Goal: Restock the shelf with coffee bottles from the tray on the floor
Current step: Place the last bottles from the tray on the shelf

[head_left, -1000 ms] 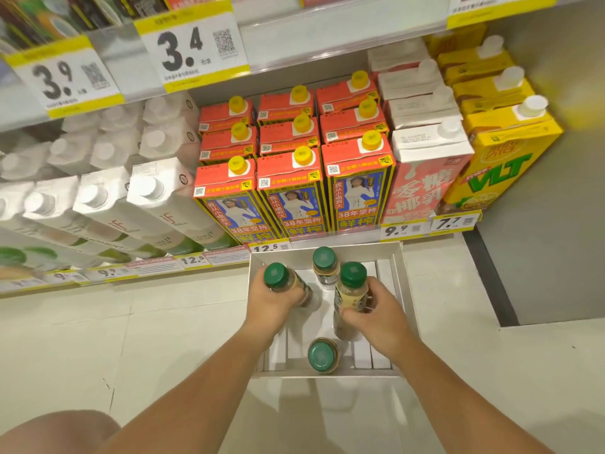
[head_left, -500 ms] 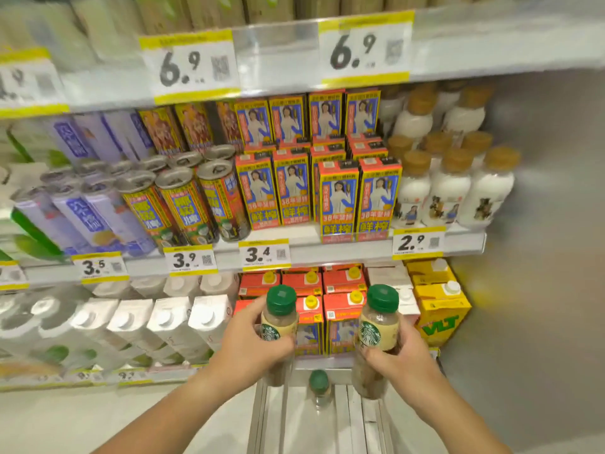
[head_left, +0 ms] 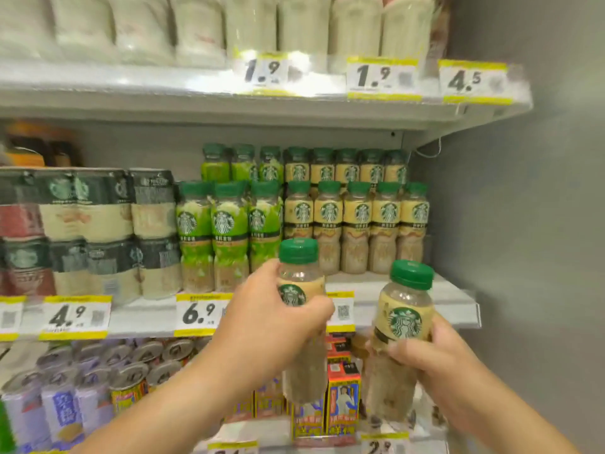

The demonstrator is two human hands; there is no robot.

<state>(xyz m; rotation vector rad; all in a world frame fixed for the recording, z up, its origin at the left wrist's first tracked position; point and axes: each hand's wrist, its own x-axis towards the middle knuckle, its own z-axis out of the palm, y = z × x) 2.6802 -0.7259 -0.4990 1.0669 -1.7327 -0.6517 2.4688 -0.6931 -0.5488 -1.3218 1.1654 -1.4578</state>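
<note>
The left hand (head_left: 268,326) and right hand (head_left: 435,358) each wrap one clear plastic, green-capped, beige-label coffee bottle (head_left: 299,309) (head_left: 404,322), upright below the grey metal shelf (head_left: 409,290) at 12 o'clock. Risk: carried bottles may topple the standing beige-label bottle row (head_left: 357,224). Tray not visible.

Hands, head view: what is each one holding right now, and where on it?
Each holds one cream-label coffee bottle around its middle. The left hand wraps the left bottle over the label; the right hand grips the right bottle just below the logo.
</note>
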